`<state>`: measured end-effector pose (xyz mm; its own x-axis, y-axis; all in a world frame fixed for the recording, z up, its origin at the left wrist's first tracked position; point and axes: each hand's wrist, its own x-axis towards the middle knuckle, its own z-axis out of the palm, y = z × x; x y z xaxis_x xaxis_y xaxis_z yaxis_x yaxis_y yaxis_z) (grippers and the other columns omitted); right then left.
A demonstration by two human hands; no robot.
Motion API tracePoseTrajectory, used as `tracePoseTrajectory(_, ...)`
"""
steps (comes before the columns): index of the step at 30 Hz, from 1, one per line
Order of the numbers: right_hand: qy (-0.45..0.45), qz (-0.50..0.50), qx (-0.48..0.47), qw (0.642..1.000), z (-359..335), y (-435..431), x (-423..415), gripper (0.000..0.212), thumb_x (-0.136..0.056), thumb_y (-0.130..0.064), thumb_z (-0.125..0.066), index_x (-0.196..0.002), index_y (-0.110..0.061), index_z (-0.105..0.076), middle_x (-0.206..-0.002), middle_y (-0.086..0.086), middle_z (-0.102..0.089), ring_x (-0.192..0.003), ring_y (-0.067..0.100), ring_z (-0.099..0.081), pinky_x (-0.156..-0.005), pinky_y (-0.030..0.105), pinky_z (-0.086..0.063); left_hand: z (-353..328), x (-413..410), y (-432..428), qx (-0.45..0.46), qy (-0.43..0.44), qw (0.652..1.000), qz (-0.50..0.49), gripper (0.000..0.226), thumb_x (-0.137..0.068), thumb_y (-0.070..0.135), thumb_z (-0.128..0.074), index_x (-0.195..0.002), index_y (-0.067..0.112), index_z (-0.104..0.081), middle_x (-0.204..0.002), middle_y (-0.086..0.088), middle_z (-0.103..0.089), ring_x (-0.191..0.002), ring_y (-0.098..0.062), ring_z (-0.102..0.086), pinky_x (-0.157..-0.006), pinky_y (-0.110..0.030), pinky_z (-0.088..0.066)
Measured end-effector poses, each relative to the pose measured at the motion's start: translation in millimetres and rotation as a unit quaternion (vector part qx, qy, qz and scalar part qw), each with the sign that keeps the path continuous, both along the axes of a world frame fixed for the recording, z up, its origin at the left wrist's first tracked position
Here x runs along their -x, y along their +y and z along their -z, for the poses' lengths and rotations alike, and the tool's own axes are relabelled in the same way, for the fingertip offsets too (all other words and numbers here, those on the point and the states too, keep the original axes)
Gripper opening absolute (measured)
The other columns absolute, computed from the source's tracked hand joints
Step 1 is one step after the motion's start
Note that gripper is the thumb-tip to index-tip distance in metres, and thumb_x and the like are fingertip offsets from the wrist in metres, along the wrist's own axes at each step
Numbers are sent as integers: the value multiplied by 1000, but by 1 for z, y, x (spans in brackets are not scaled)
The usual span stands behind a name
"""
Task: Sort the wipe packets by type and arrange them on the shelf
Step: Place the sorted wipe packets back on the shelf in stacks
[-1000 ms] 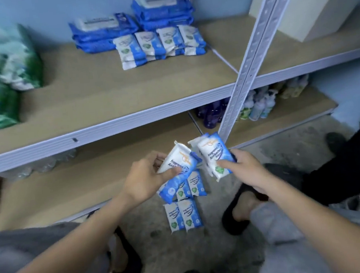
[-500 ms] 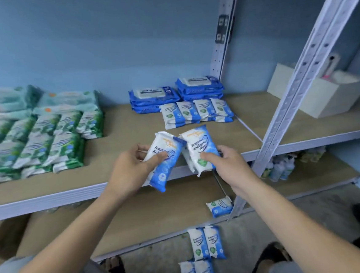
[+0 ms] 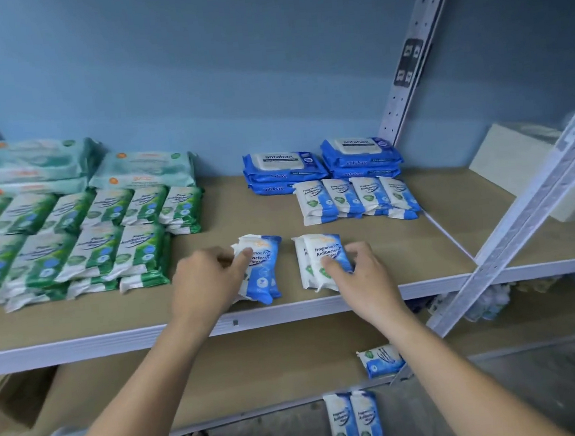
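My left hand [image 3: 208, 281] grips a small stack of blue-and-white wipe packets [image 3: 262, 266] lying on the brown shelf [image 3: 404, 241]. My right hand [image 3: 361, 274] holds a second small stack of the same blue packets [image 3: 321, 256] just to the right, also down on the shelf. Behind them stands a row of small blue packets [image 3: 354, 199], with two piles of large blue antabax packs [image 3: 319, 162] at the back. Green packets [image 3: 71, 245] fill the shelf's left side. One blue packet [image 3: 380, 361] lies on the lower shelf, two more blue packets [image 3: 355, 422] on the floor.
Large pale green packs [image 3: 81, 167] are piled at the back left. A white box [image 3: 534, 166] sits on the shelf to the right, behind a slanted metal upright [image 3: 524, 216]. Bottles [image 3: 487, 304] stand on the lower shelf at right.
Both hands rose from above the floor to the upper shelf and set their blue packet stacks down on it, side by side, in front of the blue row.
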<state>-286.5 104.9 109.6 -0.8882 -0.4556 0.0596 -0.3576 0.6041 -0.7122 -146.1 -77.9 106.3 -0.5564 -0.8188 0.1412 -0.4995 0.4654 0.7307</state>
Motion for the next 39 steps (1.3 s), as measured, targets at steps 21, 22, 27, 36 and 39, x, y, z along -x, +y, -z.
tracePoseTrajectory(21, -29, -120, -41, 992, -10, -6, -29, 66, -97, -48, -56, -155, -27, -32, -104, -17, -60, -104, 11, -61, -87, 33, -52, 5, -14, 11, -136, 84, 978, 133, 10, -90, 26, -73, -100, 26, -76, -88, 20, -76, -78, -1, -73, -79, -39, -61)
tracePoseTrajectory(22, -20, -125, -46, 991, -9, -7, -30, 65, -97, -48, -55, -155, -26, -33, -107, -16, -62, -104, 11, -61, -87, 34, -52, 4, -12, 12, -120, 85, 979, 138, 12, -91, 26, -72, -102, 23, -77, -88, 20, -75, -78, 3, -71, -81, -37, -60)
tracePoseTrajectory(27, -5, -147, -46, 988, -5, -5, -22, 71, -94, -56, -58, -155, -32, -31, -128, -15, -61, -113, 7, -59, -93, 33, -53, 2, -12, 9, -118, 85, 977, 156, 16, -90, 29, -73, -105, 23, -76, -85, 23, -75, -78, -2, -73, -74, -39, -61)
tracePoseTrajectory(36, 91, -164, -32, 982, 5, 2, -18, 49, -90, -28, -74, -136, -33, -59, -150, -19, -41, -122, 0, -50, -87, -5, -27, 17, -28, 2, 96, 54, 964, 242, 55, -72, 36, -89, -123, 24, -72, -136, -1, -63, -82, -6, -63, -83, -23, -53)
tracePoseTrajectory(39, 99, -183, -39, 977, 5, -7, -13, 48, -90, -23, -73, -136, -31, -60, -146, -19, -43, -118, -13, -38, -80, -15, -18, 24, -29, -7, 132, 41, 961, 241, 42, -76, 35, -86, -116, 28, -75, -134, -3, -65, -73, -5, -61, -80, -23, -54)
